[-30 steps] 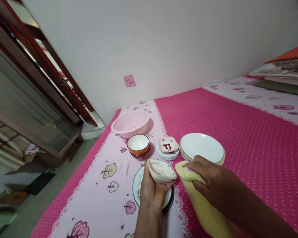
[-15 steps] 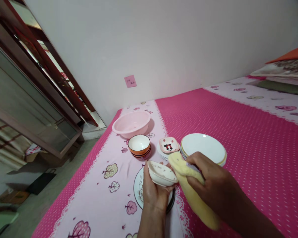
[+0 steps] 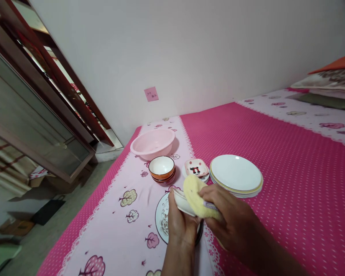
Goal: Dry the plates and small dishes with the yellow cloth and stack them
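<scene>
Status: clamping small white dish above patterned plate in left hand fingers. Pressing yellow cloth against it, pinched in right hand fingers, seemingly mid-wipe; not seeing whether stacked bowls are done.

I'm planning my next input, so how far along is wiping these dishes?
Possibly done: the white plates and orange bowls, both stacked, though dryness can't be seen. In hand: the left hand holds a small dish while the right hand presses a yellow cloth on it. Remaining: finishing this dish, perhaps the patterned plate beneath.
</scene>
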A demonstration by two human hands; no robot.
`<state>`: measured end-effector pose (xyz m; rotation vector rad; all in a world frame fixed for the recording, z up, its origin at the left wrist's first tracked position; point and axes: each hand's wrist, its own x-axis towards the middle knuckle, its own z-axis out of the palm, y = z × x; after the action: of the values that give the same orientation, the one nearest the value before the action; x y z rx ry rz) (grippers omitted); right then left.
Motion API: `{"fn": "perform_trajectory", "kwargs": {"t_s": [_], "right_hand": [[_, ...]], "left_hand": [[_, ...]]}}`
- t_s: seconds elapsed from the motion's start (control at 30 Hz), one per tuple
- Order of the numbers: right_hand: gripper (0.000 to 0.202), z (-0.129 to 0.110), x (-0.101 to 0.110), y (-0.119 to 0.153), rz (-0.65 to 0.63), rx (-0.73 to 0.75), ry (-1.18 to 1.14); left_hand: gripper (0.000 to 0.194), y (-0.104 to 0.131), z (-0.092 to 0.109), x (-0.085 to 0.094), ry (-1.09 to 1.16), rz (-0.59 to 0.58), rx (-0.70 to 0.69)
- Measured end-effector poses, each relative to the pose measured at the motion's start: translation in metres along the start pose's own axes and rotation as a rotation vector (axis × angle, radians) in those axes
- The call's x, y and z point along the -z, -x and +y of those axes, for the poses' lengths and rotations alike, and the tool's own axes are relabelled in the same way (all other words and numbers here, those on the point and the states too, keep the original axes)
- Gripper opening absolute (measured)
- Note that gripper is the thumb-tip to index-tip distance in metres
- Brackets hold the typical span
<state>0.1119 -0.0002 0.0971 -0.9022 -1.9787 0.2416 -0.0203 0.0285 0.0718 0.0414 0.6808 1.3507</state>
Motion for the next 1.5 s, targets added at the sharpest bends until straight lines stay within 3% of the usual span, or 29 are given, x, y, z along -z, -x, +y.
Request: {"fn": "perform_trajectory", "kwargs": {"t_s": [0.13,0.3,0.43,0.6,0.8,0.87,1.0,1.2,1.37,1.5], "right_hand": [[0.035,-0.002,0.0,0.001,0.034,0.061,0.04],[0.018,-0.013,0.001,-0.004,-0.057,0.043,-0.077],[0.005,-0.008,-0.005,-0.005,0.019,-0.008,-0.094],[0.028,0.001,-0.011,-0.002,0.044,-0.11,-0.022],[0.04,0.002,-0.012,-0.005,0.118,-0.092,0.067],[0.042,0.002,-0.012,-0.004,0.068,-0.165,0.034],[0.02,-0.001,-0.012,-0.001,-0.114,-0.294,-0.072],[0.018,-0.008,-0.016,0.0,-0.088,-0.263,-0.029],[0.022,-0.007,-0.012,-0.002,-0.028,-0.268,-0.063],[0.025,-0.009,-0.006,-0.001,-0.012,-0.268,-0.074]], "left_hand": [[0.042,0.003,0.0,-0.003,0.044,0.001,-0.018],[0.059,0.012,0.007,-0.01,0.037,0.031,0.144],[0.052,0.014,0.007,-0.012,0.058,0.002,0.021],[0.053,0.012,-0.003,-0.006,0.009,-0.019,0.008],[0.056,0.009,-0.004,-0.004,0.029,-0.047,-0.02],[0.055,0.01,-0.003,-0.006,0.033,-0.039,-0.016],[0.051,0.015,-0.002,-0.011,0.055,0.018,0.016],[0.067,0.017,-0.004,-0.014,0.032,-0.012,0.133],[0.056,0.021,-0.009,-0.018,0.01,0.004,-0.055],[0.049,0.026,-0.015,-0.023,0.019,0.008,-0.079]]}}
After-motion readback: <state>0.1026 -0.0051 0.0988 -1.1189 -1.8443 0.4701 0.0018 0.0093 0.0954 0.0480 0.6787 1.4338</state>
